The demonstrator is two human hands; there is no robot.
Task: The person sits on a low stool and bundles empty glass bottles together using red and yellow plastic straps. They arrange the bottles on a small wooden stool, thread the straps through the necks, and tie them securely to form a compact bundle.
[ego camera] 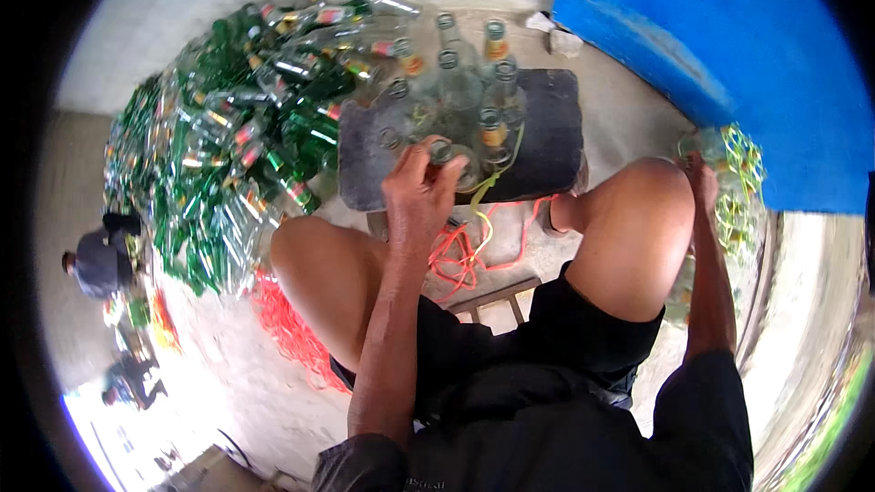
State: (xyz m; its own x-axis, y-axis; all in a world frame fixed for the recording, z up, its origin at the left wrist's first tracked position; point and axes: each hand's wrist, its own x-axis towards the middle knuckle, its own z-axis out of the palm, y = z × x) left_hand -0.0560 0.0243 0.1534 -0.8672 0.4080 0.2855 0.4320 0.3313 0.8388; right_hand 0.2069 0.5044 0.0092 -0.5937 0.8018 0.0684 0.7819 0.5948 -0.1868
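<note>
My left hand (pixel 418 174) grips the neck of a clear glass bottle (pixel 465 162) at the near edge of a low dark board (pixel 547 123). Several more clear bottles (pixel 456 85) stand upright beyond it, some with orange neck labels. A yellow-green strap (pixel 487 186) runs along the right of this group and hangs over the board's front edge. Out past my right knee, my right hand (pixel 703 183) is beside bottles bound with yellow-green strapping (pixel 739 167). Its fingers are partly hidden and blurred, so what they hold is unclear.
A large heap of green and clear bottles (pixel 225 130) lies left against the wall. Red strapping lies under the board (pixel 461 256) and by my left knee (pixel 290 328). A blue panel (pixel 738 48) rises at right. Two people (pixel 102 260) are far left.
</note>
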